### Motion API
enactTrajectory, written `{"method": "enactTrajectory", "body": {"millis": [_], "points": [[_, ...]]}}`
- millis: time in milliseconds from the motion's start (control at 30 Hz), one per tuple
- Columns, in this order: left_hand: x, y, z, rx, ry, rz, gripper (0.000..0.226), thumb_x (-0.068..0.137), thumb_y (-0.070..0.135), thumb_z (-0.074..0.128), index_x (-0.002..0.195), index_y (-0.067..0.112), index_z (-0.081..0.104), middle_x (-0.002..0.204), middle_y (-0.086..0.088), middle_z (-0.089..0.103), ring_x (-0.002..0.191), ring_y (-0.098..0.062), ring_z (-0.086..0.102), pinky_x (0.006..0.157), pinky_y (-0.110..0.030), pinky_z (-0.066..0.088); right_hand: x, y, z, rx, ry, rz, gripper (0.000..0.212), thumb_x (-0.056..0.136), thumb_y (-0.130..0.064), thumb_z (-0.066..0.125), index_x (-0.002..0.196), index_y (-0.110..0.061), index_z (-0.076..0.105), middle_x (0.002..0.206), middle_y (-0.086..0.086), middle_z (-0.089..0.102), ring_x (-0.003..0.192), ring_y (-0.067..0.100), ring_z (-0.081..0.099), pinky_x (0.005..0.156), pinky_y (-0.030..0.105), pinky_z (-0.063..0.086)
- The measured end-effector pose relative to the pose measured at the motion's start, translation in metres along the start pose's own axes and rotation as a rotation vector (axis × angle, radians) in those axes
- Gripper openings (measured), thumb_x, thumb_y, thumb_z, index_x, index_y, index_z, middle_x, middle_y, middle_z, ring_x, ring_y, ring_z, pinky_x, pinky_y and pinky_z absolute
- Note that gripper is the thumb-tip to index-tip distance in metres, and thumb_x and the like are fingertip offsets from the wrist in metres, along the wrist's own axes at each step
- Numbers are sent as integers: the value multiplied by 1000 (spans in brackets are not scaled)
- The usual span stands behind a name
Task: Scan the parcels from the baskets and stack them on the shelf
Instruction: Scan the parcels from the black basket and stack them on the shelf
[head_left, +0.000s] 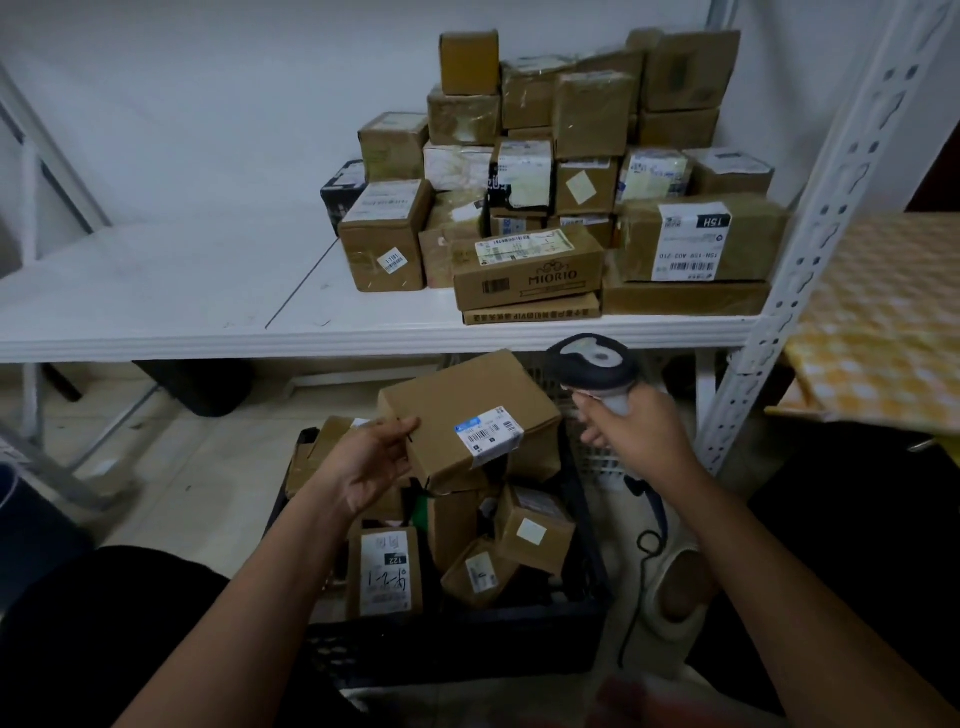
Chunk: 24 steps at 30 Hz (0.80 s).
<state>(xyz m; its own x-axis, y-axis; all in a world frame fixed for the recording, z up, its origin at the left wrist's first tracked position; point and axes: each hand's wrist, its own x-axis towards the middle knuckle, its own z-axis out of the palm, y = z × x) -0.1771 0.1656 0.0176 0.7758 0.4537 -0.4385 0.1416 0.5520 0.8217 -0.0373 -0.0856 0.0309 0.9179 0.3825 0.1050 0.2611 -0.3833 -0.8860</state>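
— Left hand?
— My left hand (371, 462) grips a plain cardboard parcel (470, 415) by its near-left corner, tilted, white barcode label (489, 434) facing up, above the black plastic basket (457, 644).
— Right?
— My right hand (636, 428) is wrapped round the handle of a grey-black barcode scanner (592, 366), rounded head just beside the parcel's right edge.
— Shelf?
— White metal shelf (156, 291); taped brown boxes (550, 171) stacked at its right end, one printed MIORIO (527, 270) near the front edge.
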Motion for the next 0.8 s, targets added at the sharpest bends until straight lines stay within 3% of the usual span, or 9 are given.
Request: {"method": "enactTrajectory", "body": {"millis": [167, 400, 600, 800], "points": [[6, 2, 2, 62, -21, 55, 28, 95, -1, 57, 122, 5, 57, 108, -15, 68, 97, -25, 67, 70, -35, 63, -5, -46, -17, -56, -143, 25, 23, 91, -30, 67, 81, -10, 69, 63, 1, 70, 47, 10, 62, 53, 27, 52], [5, 3, 0, 33, -52, 83, 22, 95, -2, 55, 113, 9, 60, 115, -17, 64, 108, -29, 62, 90, -44, 53, -18, -74, -31, -14, -403, 127, 19, 93, -24, 64, 97, -6, 69, 61, 6, 66, 49, 14, 58, 51, 26, 48], [2, 2, 5, 37, -52, 107, 25, 95, -3, 56, 117, 7, 57, 118, -18, 63, 106, -28, 62, 87, -43, 53, -25, -79, -31, -41, -431, 175, 21, 93, -22, 64, 96, -1, 64, 57, 7, 64, 44, 13, 56, 47, 23, 47], [4, 0, 10, 48, -46, 87, 43, 95, -2, 56, 138, 3, 50, 128, -19, 61, 111, -29, 62, 84, -43, 54, -29, -84, -36, -65, -447, 190, 22, 93, -22, 63, 83, -3, 62, 56, 6, 64, 43, 13, 57, 47, 22, 47]]}}
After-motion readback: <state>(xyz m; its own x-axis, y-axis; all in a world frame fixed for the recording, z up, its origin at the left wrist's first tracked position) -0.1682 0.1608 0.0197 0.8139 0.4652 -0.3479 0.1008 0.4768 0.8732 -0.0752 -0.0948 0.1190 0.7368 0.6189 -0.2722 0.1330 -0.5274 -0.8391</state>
